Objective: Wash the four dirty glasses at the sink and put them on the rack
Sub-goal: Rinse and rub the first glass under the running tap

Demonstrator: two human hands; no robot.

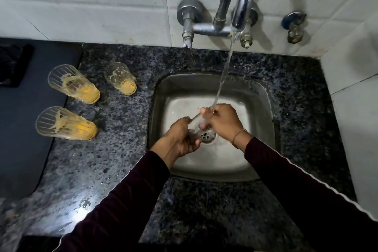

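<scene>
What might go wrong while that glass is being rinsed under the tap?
The wet clear drinking glass, gripped by the left hand while the right hand rubs its rim, might slip and crack against the steel sink. A sleeve could also knock the three yellow-stained glasses standing on the speckled granite counter.

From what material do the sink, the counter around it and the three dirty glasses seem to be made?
Sink: most likely stainless steel with a dull brushed finish; it is grey and gives soft reflections. Counter: looks like polished granite, dark with light speckles and a bright glare patch. Three dirty glasses: clear ribbed glass, possibly plastic; yellow residue shows through the walls.
</scene>
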